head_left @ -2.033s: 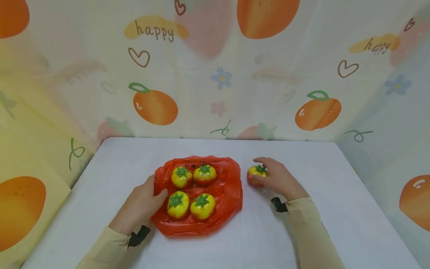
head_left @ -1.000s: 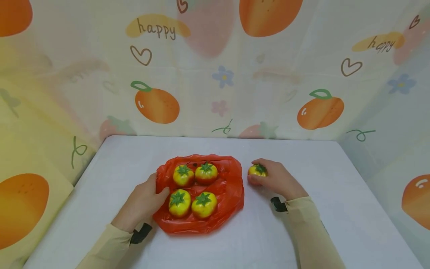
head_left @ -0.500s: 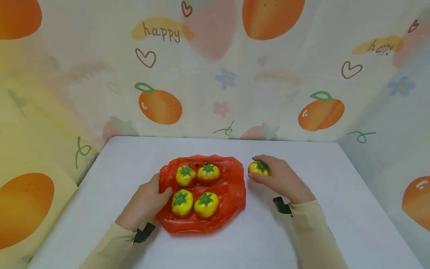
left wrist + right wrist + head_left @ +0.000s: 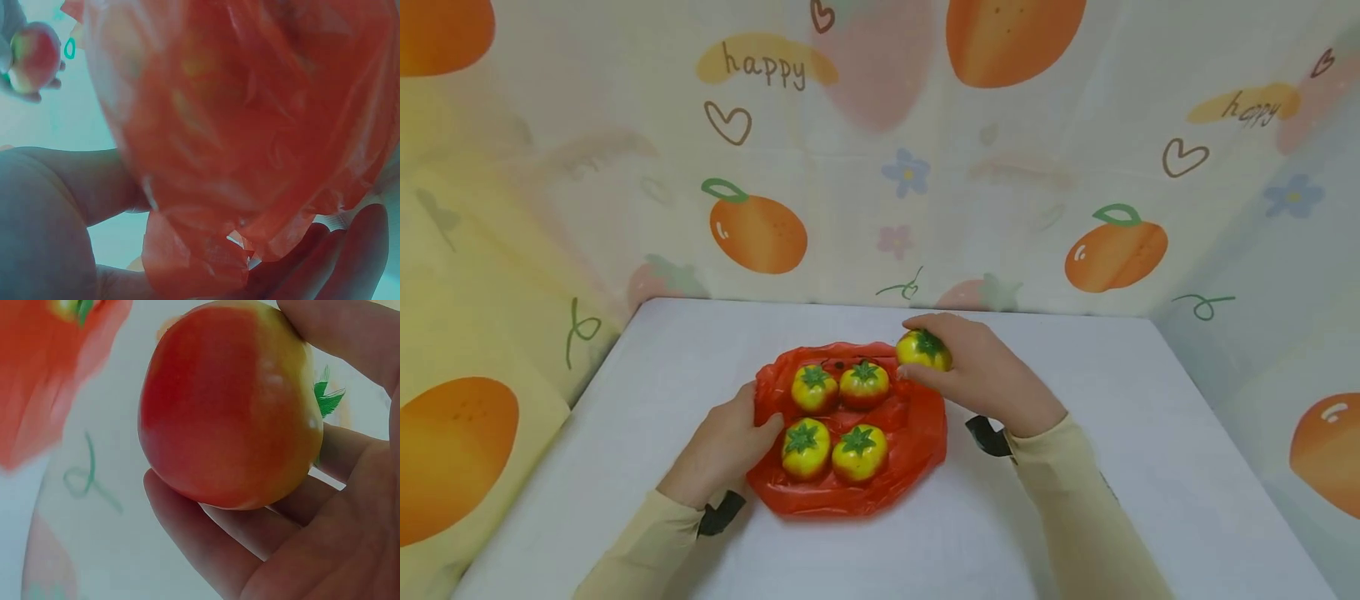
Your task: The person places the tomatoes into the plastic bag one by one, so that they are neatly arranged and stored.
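Note:
A red plastic bag (image 4: pixel 917 433) lies spread on the table, and several yellow-red tomatoes (image 4: pixel 806 450) with green star-shaped tops sit on it. At its left edge, my left hand (image 4: pixel 726 442) grips the bag, thumb on the upper side. The left wrist view has the crinkled bag (image 4: pixel 250 112) between thumb and fingers. My right hand (image 4: pixel 981 367) holds another tomato (image 4: pixel 922 350) above the bag's far right corner. Seen from the right wrist, this tomato (image 4: pixel 225 406) is red on one side and yellow near the stem, with thumb and fingers around it.
A white table (image 4: pixel 1075 367) carries everything. Behind and beside it hangs a pale cloth (image 4: pixel 925 225) printed with oranges, hearts and "happy". Each wrist wears a black strap (image 4: pixel 990 437) below a beige sleeve (image 4: pixel 1067 492).
The right hand has closed around the single tomato, raised it from the table and carried it left over the bag's edge. The left hand keeps its hold on the bag.

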Tool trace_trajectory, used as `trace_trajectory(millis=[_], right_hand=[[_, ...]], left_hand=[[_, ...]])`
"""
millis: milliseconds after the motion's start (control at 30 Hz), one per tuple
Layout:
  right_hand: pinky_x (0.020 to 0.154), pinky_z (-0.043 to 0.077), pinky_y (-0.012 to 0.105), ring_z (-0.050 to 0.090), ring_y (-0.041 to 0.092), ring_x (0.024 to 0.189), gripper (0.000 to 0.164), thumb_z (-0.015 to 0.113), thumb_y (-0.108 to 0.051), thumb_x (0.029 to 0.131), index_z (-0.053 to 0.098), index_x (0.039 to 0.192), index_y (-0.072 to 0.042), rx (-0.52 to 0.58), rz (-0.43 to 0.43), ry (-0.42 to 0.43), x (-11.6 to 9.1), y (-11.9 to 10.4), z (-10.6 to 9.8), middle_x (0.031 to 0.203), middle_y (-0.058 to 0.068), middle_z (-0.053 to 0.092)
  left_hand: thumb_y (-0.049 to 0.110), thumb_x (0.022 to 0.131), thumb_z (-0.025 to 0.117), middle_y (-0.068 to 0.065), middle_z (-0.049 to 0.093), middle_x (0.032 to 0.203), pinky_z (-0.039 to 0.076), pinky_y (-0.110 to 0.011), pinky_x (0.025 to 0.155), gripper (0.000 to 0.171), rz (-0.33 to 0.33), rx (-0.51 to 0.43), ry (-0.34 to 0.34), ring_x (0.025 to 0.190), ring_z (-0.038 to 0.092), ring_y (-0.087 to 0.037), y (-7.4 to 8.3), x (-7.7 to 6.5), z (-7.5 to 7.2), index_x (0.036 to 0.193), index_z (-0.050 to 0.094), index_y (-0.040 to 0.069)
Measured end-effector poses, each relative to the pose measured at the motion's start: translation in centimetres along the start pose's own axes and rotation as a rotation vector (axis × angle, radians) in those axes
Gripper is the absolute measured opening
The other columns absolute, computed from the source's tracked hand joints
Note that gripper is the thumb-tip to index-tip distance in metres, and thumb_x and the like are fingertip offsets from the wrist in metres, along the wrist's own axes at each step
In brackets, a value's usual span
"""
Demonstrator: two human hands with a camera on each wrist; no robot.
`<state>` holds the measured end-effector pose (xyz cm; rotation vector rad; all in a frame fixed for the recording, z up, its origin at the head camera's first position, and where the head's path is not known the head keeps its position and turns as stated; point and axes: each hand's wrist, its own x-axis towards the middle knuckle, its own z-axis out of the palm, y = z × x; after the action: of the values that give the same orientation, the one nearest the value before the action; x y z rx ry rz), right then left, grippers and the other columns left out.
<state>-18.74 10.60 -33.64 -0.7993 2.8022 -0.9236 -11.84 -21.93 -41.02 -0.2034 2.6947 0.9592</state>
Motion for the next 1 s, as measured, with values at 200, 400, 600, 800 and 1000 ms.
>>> trace_trajectory(millis=[200, 400, 600, 800, 1000], right_hand=[[0.109, 0.059, 0.041, 0.064, 0.019, 0.124, 0.058, 0.079, -0.042, 0.098, 0.063, 0.147, -0.017, 0.014, -0.076, -0.085, 1.3, -1.8, 2.9, 0.138, -0.001, 0.068], [0.109, 0.058, 0.039, 0.064, 0.015, 0.121, 0.055, 0.079, -0.04, 0.098, 0.064, 0.145, -0.016, 0.02, -0.093, -0.138, 1.7, -1.8, 5.2, 0.134, -0.003, 0.07], [0.115, 0.055, 0.042, 0.061, 0.018, 0.13, 0.059, 0.08, -0.043, 0.096, 0.065, 0.146, -0.014, -0.011, -0.038, -0.15, 1.5, -0.9, 5.9, 0.139, -0.002, 0.069], [0.113, 0.056, 0.044, 0.06, 0.019, 0.13, 0.06, 0.08, -0.044, 0.096, 0.064, 0.147, -0.016, -0.034, 0.044, -0.165, 1.0, 0.4, 6.6, 0.14, -0.001, 0.068], [0.111, 0.058, 0.045, 0.062, 0.018, 0.127, 0.054, 0.081, -0.041, 0.095, 0.066, 0.14, -0.015, -0.03, 0.061, -0.172, 0.6, 1.5, 7.4, 0.136, 0.0, 0.069]], left_hand=[[0.033, 0.108, 0.058, -0.032, 0.05, 0.161, 0.056, -0.064, 0.109, 0.076, 0.011, -0.005, -0.003, 0.133, 0.063, -0.043, 0.0, 0.0, 0.0, 0.165, 0.026, -0.007], [0.03, 0.107, 0.059, -0.032, 0.053, 0.158, 0.06, -0.06, 0.105, 0.076, 0.0, -0.019, 0.0, 0.129, 0.066, -0.041, 0.0, -0.1, 0.0, 0.165, 0.027, -0.007], [0.029, 0.107, 0.059, -0.033, 0.054, 0.156, 0.062, -0.059, 0.102, 0.075, 0.012, -0.013, 0.014, 0.127, 0.067, -0.042, 0.1, -0.1, 0.0, 0.164, 0.028, -0.008], [0.03, 0.107, 0.06, -0.032, 0.055, 0.155, 0.063, -0.057, 0.1, 0.075, 0.007, -0.012, 0.01, 0.124, 0.068, -0.039, 0.2, -0.2, -0.1, 0.164, 0.028, -0.008], [0.031, 0.107, 0.06, -0.032, 0.056, 0.154, 0.064, -0.057, 0.099, 0.075, -0.001, -0.002, 0.01, 0.122, 0.068, -0.037, -0.1, 0.1, 0.2, 0.163, 0.028, -0.007]])
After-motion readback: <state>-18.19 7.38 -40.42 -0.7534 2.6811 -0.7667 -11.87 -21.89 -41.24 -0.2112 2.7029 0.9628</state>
